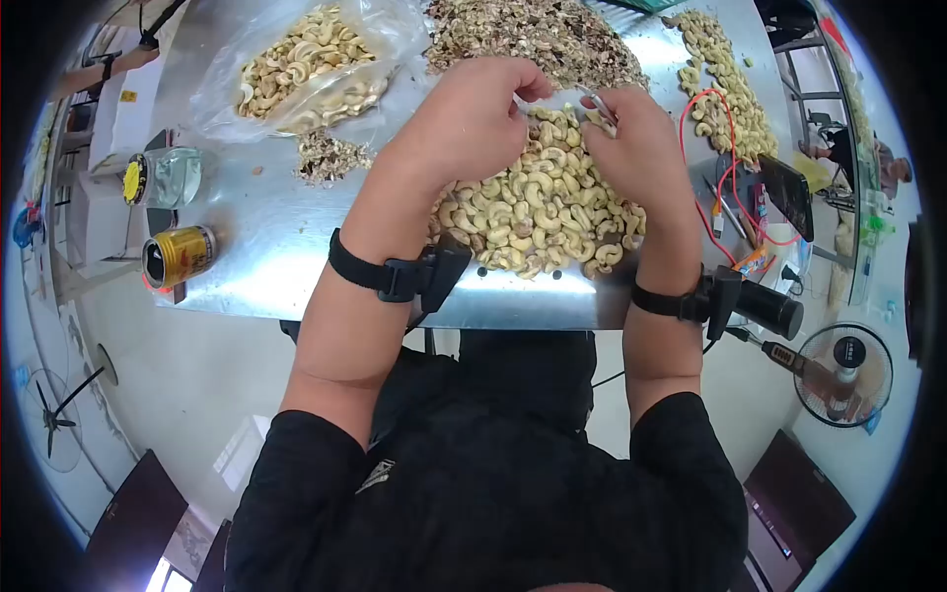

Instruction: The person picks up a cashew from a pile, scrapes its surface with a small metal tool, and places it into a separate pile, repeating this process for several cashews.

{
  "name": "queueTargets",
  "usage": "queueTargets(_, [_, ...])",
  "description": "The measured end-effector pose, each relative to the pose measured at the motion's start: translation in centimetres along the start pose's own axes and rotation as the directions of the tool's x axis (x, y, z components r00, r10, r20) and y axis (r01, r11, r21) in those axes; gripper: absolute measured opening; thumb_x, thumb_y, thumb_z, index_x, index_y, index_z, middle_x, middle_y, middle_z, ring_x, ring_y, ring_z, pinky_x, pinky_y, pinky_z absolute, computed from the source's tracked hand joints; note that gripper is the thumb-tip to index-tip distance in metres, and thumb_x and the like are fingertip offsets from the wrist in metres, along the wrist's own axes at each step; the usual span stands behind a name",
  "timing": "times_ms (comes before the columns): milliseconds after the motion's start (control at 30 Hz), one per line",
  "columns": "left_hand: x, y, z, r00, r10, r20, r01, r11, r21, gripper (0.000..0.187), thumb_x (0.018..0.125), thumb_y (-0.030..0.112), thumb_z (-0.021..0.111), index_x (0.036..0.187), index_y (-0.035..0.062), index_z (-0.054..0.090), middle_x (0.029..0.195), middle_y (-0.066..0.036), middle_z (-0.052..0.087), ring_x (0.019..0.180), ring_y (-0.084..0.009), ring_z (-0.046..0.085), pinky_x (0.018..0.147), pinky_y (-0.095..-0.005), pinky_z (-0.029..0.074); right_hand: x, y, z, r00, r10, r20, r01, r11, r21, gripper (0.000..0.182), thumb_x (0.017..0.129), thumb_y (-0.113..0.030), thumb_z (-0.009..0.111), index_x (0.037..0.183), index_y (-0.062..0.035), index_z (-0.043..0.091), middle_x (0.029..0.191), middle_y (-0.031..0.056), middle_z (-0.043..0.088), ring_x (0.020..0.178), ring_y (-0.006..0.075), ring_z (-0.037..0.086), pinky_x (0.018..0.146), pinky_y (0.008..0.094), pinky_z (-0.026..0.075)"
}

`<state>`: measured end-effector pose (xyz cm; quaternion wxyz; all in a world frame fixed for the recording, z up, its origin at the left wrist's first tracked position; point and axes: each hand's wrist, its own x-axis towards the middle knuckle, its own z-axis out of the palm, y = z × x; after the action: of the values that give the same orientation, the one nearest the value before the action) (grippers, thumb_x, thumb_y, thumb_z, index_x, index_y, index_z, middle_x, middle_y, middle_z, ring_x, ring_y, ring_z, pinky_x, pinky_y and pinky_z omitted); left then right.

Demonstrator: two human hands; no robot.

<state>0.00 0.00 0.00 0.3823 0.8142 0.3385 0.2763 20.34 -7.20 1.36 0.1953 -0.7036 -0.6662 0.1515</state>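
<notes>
A heap of pale cashew nuts (538,212) lies on the metal table below and between my hands. My left hand (478,113) is over the heap's upper left edge, its fingers curled together; what they hold, if anything, is hidden. Facing it, my right hand (634,143) is closed around a slim metal tool (595,103) whose tip points up and left toward the left fingers. Its exact kind cannot be made out. Beyond both hands spreads a large pile of brown shell and skin scraps (533,41).
A plastic bag of cashews (306,64) lies at the upper left, near a small scrap pile (330,158). A glass jar (168,178) and yellow can (182,255) stand left. More cashews (725,84), a red cable (732,187) and a phone (786,197) are right.
</notes>
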Motion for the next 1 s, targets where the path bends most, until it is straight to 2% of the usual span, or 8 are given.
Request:
queueTargets(167, [0.2, -0.3, 0.3, 0.998, 0.003, -0.063, -0.006, 0.999, -0.046, 0.024, 0.081, -0.003, 0.059, 0.102, -0.0011, 0.069, 0.082, -0.009, 0.069, 0.068, -0.0157, 0.063, 0.062, -0.0313, 0.051, 0.1, 0.1, 1.5, 0.981, -0.174, -0.085, 0.174, 0.985, -0.005, 0.022, 0.082, -0.010, 0.069, 0.103, -0.0020, 0.069, 0.093, 0.0172, 0.062, 0.086, 0.0345, 0.063, 0.076, 0.0417, 0.050])
queueTargets(367, [0.3, -0.3, 0.3, 0.995, 0.028, -0.091, -0.031, 0.999, -0.029, 0.024, 0.081, -0.003, 0.059, 0.103, 0.0001, 0.069, 0.082, -0.008, 0.068, 0.069, -0.0124, 0.063, 0.063, -0.0281, 0.051, 0.1, -0.6, 0.8, 0.997, -0.075, -0.034, 0.078, 0.994, 0.080, 0.012, 0.083, -0.008, 0.065, 0.092, -0.0004, 0.064, 0.086, 0.0200, 0.066, 0.087, 0.0397, 0.064, 0.078, 0.0468, 0.051])
queueTargets(467, [0.0, 1.8, -0.8, 0.993, -0.114, -0.029, 0.112, 0.991, -0.072, 0.021, 0.086, 0.000, 0.063, 0.106, 0.0011, 0.069, 0.085, -0.005, 0.069, 0.074, -0.0091, 0.064, 0.065, -0.0248, 0.052, 0.1, 0.2, 1.1, 0.995, -0.061, -0.084, 0.070, 0.992, 0.108, 0.014, 0.084, -0.010, 0.066, 0.094, -0.0011, 0.065, 0.089, 0.0207, 0.068, 0.084, 0.0395, 0.066, 0.075, 0.0476, 0.051])
queueTargets(567, [0.3, 0.2, -0.1, 0.997, 0.030, -0.074, -0.047, 0.970, -0.240, 0.019, 0.089, 0.003, 0.067, 0.108, 0.0016, 0.068, 0.089, -0.002, 0.069, 0.079, -0.0067, 0.064, 0.068, -0.0223, 0.052, 0.1, 0.8, 1.3, 0.968, -0.113, -0.226, 0.138, 0.986, 0.097, 0.019, 0.087, -0.014, 0.071, 0.101, -0.0022, 0.067, 0.083, 0.0137, 0.070, 0.075, 0.0258, 0.067, 0.070, 0.0354, 0.051])
queueTargets(667, [-0.2, 2.0, -1.1, 0.999, 0.012, -0.041, -0.026, 0.928, -0.371, 0.018, 0.090, -0.001, 0.068, 0.108, 0.0002, 0.067, 0.099, -0.002, 0.069, 0.086, -0.0069, 0.064, 0.074, -0.0211, 0.052, -0.4, -0.5, -1.3, 0.988, -0.039, -0.149, 0.075, 0.968, 0.241, 0.018, 0.088, -0.011, 0.068, 0.102, -0.0009, 0.065, 0.090, 0.0161, 0.069, 0.083, 0.0300, 0.069, 0.073, 0.0372, 0.052])
queueTargets(767, [-2.0, 3.9, -2.6, 1.000, 0.013, 0.002, -0.011, 0.905, -0.426, 0.018, 0.091, -0.002, 0.067, 0.109, -0.0005, 0.066, 0.103, -0.003, 0.070, 0.090, -0.0075, 0.064, 0.079, -0.0214, 0.052, -0.5, -0.7, -4.1, 0.997, 0.009, -0.081, 0.020, 0.937, 0.350, 0.014, 0.094, -0.018, 0.067, 0.103, -0.0082, 0.069, 0.081, 0.0039, 0.068, 0.062, 0.0142, 0.059, 0.059, 0.0252, 0.049])
queueTargets(867, [-4.4, 6.1, -2.4, 1.000, 0.018, 0.025, -0.002, 0.853, -0.522, 0.018, 0.092, -0.003, 0.067, 0.110, -0.0008, 0.065, 0.104, -0.004, 0.070, 0.090, -0.0077, 0.064, 0.080, -0.0218, 0.052, -1.3, -2.9, -7.5, 0.998, 0.038, -0.047, 0.016, 0.593, 0.805, 0.010, 0.095, -0.014, 0.063, 0.096, -0.0039, 0.067, 0.082, 0.0045, 0.068, 0.052, 0.0087, 0.052, 0.046, 0.0227, 0.042])
queueTargets(1000, [-8.9, 9.6, -1.0, 0.993, -0.036, 0.116, 0.083, 0.897, -0.434, 0.016, 0.091, -0.005, 0.065, 0.106, -0.0008, 0.066, 0.095, -0.002, 0.067, 0.084, -0.0073, 0.062, 0.075, -0.0219, 0.050, -1.8, -5.9, -11.0, 0.993, -0.070, -0.094, 0.112, 0.336, 0.935, 0.012, 0.097, -0.012, 0.060, 0.099, -0.0016, 0.065, 0.083, 0.0056, 0.067, 0.048, 0.0061, 0.050, 0.041, 0.0209, 0.039])
